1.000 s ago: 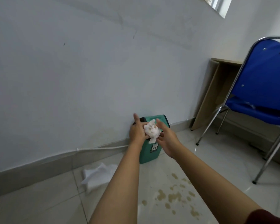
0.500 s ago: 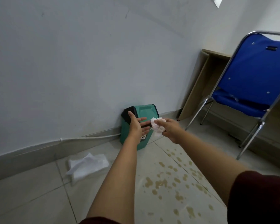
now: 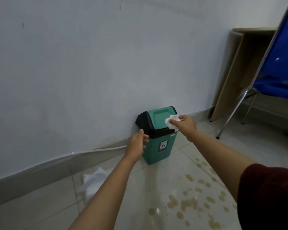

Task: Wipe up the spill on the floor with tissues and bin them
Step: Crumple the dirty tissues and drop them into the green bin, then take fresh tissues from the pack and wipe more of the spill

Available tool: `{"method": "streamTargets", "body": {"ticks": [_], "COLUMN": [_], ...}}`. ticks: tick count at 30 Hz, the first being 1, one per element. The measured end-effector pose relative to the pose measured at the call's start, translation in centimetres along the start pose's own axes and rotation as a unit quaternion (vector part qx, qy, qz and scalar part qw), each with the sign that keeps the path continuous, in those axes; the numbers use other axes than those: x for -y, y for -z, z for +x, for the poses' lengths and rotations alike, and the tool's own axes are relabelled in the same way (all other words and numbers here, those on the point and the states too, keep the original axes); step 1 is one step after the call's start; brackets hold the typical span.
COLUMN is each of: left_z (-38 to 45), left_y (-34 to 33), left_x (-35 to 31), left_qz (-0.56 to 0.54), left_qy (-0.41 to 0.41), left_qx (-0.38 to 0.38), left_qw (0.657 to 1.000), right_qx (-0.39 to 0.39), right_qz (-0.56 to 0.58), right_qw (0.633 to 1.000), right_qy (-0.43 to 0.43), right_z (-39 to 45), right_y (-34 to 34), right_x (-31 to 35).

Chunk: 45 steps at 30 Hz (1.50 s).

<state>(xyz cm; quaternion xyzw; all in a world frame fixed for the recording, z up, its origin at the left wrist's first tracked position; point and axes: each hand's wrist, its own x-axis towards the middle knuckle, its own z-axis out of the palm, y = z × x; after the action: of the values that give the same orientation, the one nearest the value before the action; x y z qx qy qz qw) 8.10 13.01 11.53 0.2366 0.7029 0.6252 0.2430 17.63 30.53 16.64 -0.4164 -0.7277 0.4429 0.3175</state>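
A small green bin (image 3: 160,146) with a black collar and a green swing lid (image 3: 158,117) stands against the wall. My right hand (image 3: 184,124) pinches a crumpled, stained tissue wad (image 3: 170,122) right at the lid's front right edge. My left hand (image 3: 135,144) hovers beside the bin's left side with relaxed fingers, holding nothing. Brown spill drops (image 3: 189,201) dot the floor tiles in front of the bin. A loose white tissue (image 3: 91,180) lies on the floor to the left, partly behind my left forearm.
A blue chair with chrome legs (image 3: 279,77) stands at the right, and a wooden desk panel (image 3: 229,75) behind it. A white cable (image 3: 96,151) runs along the grey skirting at the wall's foot.
My left hand has let go of the tissue wad and dropped to the bin's left side. My right hand has carried the wad to the lid. The view has moved closer.
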Motion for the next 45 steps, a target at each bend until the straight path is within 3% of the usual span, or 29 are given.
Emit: {"method": "streamTargets", "body": {"ticks": [5, 11, 15, 18, 20, 22, 23, 25, 26, 28, 30, 34, 38, 45], "left_z": [2.6, 7.4, 9.8, 10.7, 11.3, 11.7, 11.8, 12.0, 12.0, 12.2, 12.4, 13.1, 10.3, 2.8], "left_y": [-3.3, -5.1, -4.8, -4.7, -4.8, -4.9, -5.0, -5.1, -5.1, -5.0, -5.0, -4.0, -0.9, 9.1], "left_x": [-0.9, -3.1, -2.6, -2.3, -2.1, -1.8, -1.7, -1.7, -1.8, -2.1, -2.6, -4.3, -4.1, 3.2], "left_qz": [0.151, 0.347, 0.464, 0.469, 0.473, 0.481, 0.483, 0.493, 0.501, 0.526, 0.546, 0.507, 0.413, 0.413], "left_qy": [-0.088, -0.187, -0.236, -0.275, -0.257, -0.230, -0.222, -0.216, -0.214, -0.205, -0.185, -0.140, -0.149, -0.009], "left_qx": [0.014, 0.036, 0.012, -0.058, -0.069, -0.058, -0.054, -0.049, -0.050, -0.049, -0.025, 0.047, -0.022, -0.077], "left_qw": [0.985, 0.918, 0.854, 0.838, 0.840, 0.844, 0.845, 0.842, 0.837, 0.824, 0.817, 0.849, 0.898, 0.907], "right_qx": [-0.019, -0.010, 0.014, 0.021, 0.069, 0.115, 0.117, 0.057, 0.009, -0.051, -0.066, -0.040, 0.013, 0.157], "right_qz": [-0.037, -0.063, -0.162, -0.313, -0.424, -0.449, -0.399, -0.190, -0.084, 0.013, 0.003, -0.060, -0.074, -0.091], "right_qw": [0.993, 0.978, 0.956, 0.913, 0.873, 0.866, 0.892, 0.961, 0.972, 0.970, 0.968, 0.959, 0.954, 0.934], "right_qy": [0.113, 0.197, 0.244, 0.261, 0.230, 0.187, 0.177, 0.195, 0.218, 0.239, 0.241, 0.274, 0.290, 0.309], "right_z": [3.3, 6.1, 7.2, 7.2, 7.1, 7.3, 7.4, 7.1, 6.9, 6.8, 6.9, 6.2, 4.3, -0.9], "right_y": [-1.6, -4.1, -5.1, -6.0, -6.6, -7.1, -7.2, -7.1, -6.8, -6.1, -5.5, -5.2, -5.3, -8.9], "right_x": [-1.8, -4.5, -5.9, -6.6, -6.1, -5.6, -5.5, -5.9, -6.3, -6.6, -6.5, -5.7, -4.7, -1.6]}}
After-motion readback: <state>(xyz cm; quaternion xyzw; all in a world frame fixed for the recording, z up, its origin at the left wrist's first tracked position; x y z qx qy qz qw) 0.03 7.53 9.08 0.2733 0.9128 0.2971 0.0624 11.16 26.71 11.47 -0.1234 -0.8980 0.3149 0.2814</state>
